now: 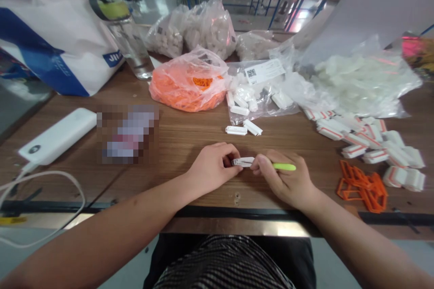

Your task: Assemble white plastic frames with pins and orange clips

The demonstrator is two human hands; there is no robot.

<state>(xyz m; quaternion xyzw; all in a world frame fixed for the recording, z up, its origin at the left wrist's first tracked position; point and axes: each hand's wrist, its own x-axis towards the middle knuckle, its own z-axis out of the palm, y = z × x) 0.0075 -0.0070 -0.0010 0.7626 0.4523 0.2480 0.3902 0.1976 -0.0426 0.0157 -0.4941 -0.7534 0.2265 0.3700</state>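
Between the thumb and fingers of my left hand (214, 167) is a small white plastic piece (243, 162), held just above the tabletop. My right hand (286, 174) is closed around a tool with a bright green handle (284, 167); its kind is hard to make out, as the fingers cover most of it. The tool's front end meets the right side of the white piece. Beyond my hands lie two loose white plastic pieces (236, 130), nearly touching. To the right are a pile of white pieces with orange strips (366, 137) and a heap of orange frames (362, 185).
Behind stand a bag of orange parts (188, 86), a clear bag of white pieces (261, 86) and a bag of pale parts (362, 76). At left are a water bottle (127, 40), a shopping bag (61, 31), a white power bank (59, 135) with cable and a blurred-out object (129, 134).
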